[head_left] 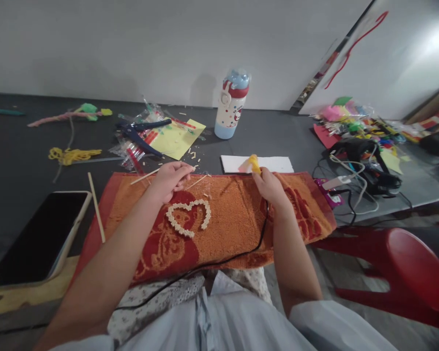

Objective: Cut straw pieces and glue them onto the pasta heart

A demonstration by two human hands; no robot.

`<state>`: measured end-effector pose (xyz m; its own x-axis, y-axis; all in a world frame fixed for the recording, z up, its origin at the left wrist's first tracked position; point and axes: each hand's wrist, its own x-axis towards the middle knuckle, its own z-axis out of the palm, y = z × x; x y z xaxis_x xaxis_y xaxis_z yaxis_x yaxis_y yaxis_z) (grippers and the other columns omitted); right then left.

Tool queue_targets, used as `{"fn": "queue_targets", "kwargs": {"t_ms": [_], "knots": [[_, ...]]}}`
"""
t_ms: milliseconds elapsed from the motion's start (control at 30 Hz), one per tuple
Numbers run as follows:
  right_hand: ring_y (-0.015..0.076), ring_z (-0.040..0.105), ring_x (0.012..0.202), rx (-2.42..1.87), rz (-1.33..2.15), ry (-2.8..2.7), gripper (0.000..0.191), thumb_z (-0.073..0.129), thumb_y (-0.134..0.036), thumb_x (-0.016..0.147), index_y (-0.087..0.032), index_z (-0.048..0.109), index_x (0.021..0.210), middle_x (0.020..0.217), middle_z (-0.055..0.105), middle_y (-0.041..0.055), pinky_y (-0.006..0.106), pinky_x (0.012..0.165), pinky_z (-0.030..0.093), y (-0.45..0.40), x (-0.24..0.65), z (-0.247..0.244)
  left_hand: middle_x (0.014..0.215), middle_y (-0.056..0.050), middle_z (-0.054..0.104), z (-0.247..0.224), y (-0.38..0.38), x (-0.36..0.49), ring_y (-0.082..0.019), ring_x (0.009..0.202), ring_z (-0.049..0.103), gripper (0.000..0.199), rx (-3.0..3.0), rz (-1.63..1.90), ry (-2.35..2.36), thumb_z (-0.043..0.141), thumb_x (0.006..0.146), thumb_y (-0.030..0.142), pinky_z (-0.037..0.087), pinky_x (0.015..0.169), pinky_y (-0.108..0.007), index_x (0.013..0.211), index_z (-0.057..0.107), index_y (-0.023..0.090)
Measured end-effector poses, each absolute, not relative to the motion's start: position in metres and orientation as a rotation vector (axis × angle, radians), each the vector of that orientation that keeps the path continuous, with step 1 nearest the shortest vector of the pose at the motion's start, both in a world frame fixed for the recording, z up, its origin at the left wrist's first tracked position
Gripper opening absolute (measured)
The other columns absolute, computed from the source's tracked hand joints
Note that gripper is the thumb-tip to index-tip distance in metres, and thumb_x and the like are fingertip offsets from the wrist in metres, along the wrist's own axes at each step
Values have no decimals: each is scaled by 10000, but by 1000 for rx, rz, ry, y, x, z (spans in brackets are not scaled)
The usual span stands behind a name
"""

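Pale wall [131, 48] backs a dark tabletop [281, 131], where a cartoon-printed water bottle [229, 109] stands upright behind an orange towel [234, 214]; navy-handled pliers [151, 125] lie among plastic packets to the left, a smartphone [40, 239] nearer the front edge. On the towel, between the forearms, sits a heart outline [208, 213] of short stick pieces, open at its lower right; it looks light and stiff but fragile at its joints — best lifted from beneath, or held by a thick side rather than a loose end. My left hand [171, 180] pinches what seems a tiny pale stick segment [194, 168] between thumb and forefinger, too small to make out well; my right hand [270, 187] is wrapped around a yellow glue gun [255, 163], its tip over a white board [278, 165] — probably light, hot at the nozzle, safest held well back, with its black cord [237, 254] trailing across the towel.
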<state>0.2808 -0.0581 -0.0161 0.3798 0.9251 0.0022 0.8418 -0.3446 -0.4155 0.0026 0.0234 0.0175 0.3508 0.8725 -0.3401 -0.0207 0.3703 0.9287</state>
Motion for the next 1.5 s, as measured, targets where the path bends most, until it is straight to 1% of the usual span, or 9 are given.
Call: {"fn": "queue_targets", "kwargs": {"t_ms": [133, 300, 433, 500, 667, 800, 1033, 1233, 1500], "knots": [[204, 568, 689, -1954, 518, -1065, 341, 316, -446, 877, -202, 542, 801, 742, 615, 70, 321, 637, 450, -59, 300, -27, 552, 52, 503, 16, 24, 3, 6, 365, 316, 161, 1018, 739, 1040, 689, 681, 215, 184, 329, -129, 667, 540, 157], [168, 490, 528, -1416, 769, -752, 401, 331, -495, 812, -192, 585, 882, 605, 481, 5, 322, 521, 444, -53, 307, -22, 541, 54, 499, 12, 26, 2, 5, 368, 314, 140, 957, 772, 994, 690, 669, 225, 185, 329, -130, 698, 583, 140], [123, 426, 482, -1235, 1021, -893, 337, 579, -508, 751, -214, 600, 913, 588, 400, -50, 290, 487, 421, -47, 291, -1, 538, 63, 480, 12, 27, 0, 7, 372, 297, 141, 870, 792, 932, 685, 676, 236, 171, 328, -125, 724, 603, 132], [109, 426, 491, -1201, 1085, -954, 295, 637, -452, 741, -210, 614, 909, 598, 408, -52, 272, 481, 401, -44, 275, 9, 536, 68, 470, 13, 27, -1, 8, 372, 286, 134, 823, 807, 907, 676, 682, 231, 164, 329, -125, 724, 596, 133], [92, 441, 476, -1039, 1186, -1105, 219, 600, -396, 802, -182, 633, 830, 555, 453, -46, 248, 463, 366, -35, 232, 18, 525, 77, 434, 15, 27, -2, 0, 379, 261, 115, 733, 860, 856, 648, 700, 227, 154, 328, -135, 739, 591, 135], [90, 467, 462, -1043, 1225, -1233, 257, 602, -433, 820, -178, 633, 810, 539, 519, -39, 238, 457, 367, -33, 214, 6, 509, 83, 411, 14, 27, -3, -3, 377, 262, 120, 684, 885, 788, 651, 712, 231, 151, 325, -129, 755, 595, 134], [97, 504, 510, -1093, 1211, -1439, 404, 568, -509, 851, -177, 585, 620, 563, 576, -3, 244, 510, 394, -37, 210, -4, 501, 83, 428, 12, 28, -4, 2, 361, 286, 121, 636, 883, 745, 662, 730, 222, 167, 315, -117, 764, 612, 118], [112, 524, 507, -1129, 1200, -1470, 405, 574, -531, 838, -182, 597, 634, 560, 587, 4, 250, 494, 407, -40, 209, 0, 482, 78, 438, 14, 26, -2, 2, 339, 288, 94, 610, 881, 780, 635, 764, 199, 163, 303, -117, 727, 609, 116], [114, 529, 528, -1116, 1188, -1496, 362, 548, -490, 863, -177, 621, 695, 595, 602, 9, 254, 511, 406, -41, 212, -5, 484, 77, 441, 14, 26, -2, 7, 339, 295, 107, 628, 866, 788, 634, 785, 202, 170, 306, -115, 722, 613, 119]]}}
